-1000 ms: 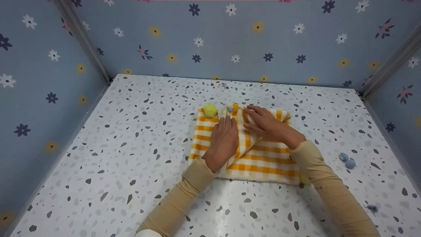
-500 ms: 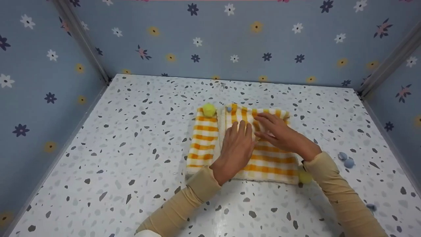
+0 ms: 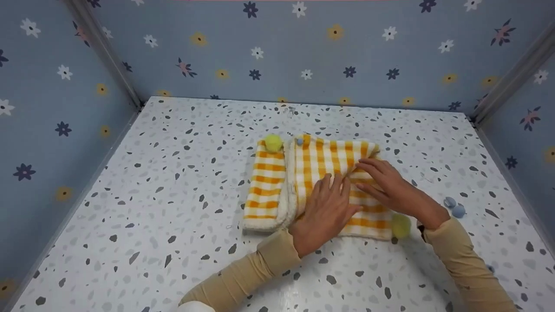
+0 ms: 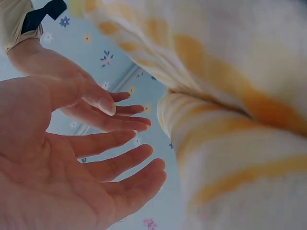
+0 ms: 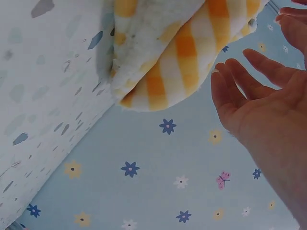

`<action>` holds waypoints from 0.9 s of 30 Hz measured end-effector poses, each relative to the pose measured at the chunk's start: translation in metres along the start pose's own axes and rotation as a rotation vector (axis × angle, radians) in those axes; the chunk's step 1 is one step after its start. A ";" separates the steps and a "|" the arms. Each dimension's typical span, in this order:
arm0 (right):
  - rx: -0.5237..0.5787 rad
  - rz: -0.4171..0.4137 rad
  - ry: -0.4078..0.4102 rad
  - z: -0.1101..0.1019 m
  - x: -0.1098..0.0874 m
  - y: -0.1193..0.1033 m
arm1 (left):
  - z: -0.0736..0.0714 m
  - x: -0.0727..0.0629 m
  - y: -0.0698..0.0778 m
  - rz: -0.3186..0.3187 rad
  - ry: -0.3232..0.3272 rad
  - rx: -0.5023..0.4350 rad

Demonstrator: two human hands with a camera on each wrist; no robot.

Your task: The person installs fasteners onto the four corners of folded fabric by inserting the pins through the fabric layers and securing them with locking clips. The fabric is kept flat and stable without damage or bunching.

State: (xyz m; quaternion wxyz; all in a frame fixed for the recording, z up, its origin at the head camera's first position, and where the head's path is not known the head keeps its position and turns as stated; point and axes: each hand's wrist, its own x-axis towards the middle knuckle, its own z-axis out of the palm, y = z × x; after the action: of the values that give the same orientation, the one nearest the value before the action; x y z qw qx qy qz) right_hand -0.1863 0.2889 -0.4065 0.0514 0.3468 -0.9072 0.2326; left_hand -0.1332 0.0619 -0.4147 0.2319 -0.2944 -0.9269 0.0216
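A yellow-and-white checked cloth (image 3: 323, 158) with a fluffy pale underside lies folded on the table in the head view, one flap turned over its middle. My left hand (image 3: 326, 213) is over the flap's front part, fingers extended. Further right, my right hand (image 3: 393, 190) is at the diagonal edge of the flap, its fingers loosely stretched and thumb apart. In the left wrist view the cloth (image 4: 240, 163) rises close beside the left hand (image 4: 81, 167), its palm showing. From the right wrist, a folded corner of the cloth (image 5: 163, 79) appears near the right hand's fingertips (image 5: 223, 72).
A yellow-green pompom (image 3: 273, 143) sits at the cloth's back left corner, another pompom (image 3: 401, 225) at its front right. A small blue ball (image 3: 300, 141) is at the flap's back corner. Small blue balls (image 3: 458, 210) lie right on the speckled table (image 3: 182, 173). Flowered panels (image 3: 299, 52) enclose it.
Both hands have moved right and toward the front across the cloth. The flap now lies flatter and spreads further right, and the strip to its left shows more.
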 end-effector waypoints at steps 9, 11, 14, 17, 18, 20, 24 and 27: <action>-0.019 0.064 0.023 -0.007 -0.036 0.006 | 0.004 -0.007 0.023 0.086 -0.025 -0.069; -0.015 0.082 0.029 -0.009 -0.043 0.007 | 0.005 -0.009 0.027 0.106 -0.044 -0.060; -0.009 0.112 0.031 -0.010 -0.051 0.009 | 0.007 -0.012 0.033 0.141 -0.054 -0.052; -0.008 0.135 0.033 -0.011 -0.058 0.011 | 0.009 -0.014 0.038 0.168 -0.035 -0.033; -0.015 0.135 0.034 -0.011 -0.060 0.012 | 0.010 -0.015 0.039 0.175 -0.025 -0.029; -0.029 0.128 0.045 -0.010 -0.064 0.013 | 0.011 -0.016 0.041 0.186 -0.009 -0.026; -0.059 0.113 0.068 -0.010 -0.073 0.015 | 0.013 -0.018 0.043 0.210 0.012 -0.025; -0.065 0.125 0.074 -0.009 -0.079 0.017 | 0.014 -0.018 0.042 0.219 0.021 -0.020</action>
State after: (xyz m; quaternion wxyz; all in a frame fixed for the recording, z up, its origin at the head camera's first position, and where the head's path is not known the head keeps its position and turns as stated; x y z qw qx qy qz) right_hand -0.1386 0.3517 -0.4246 0.0815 0.2786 -0.9316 0.2186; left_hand -0.1042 0.0881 -0.4423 0.2349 -0.3967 -0.8867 0.0345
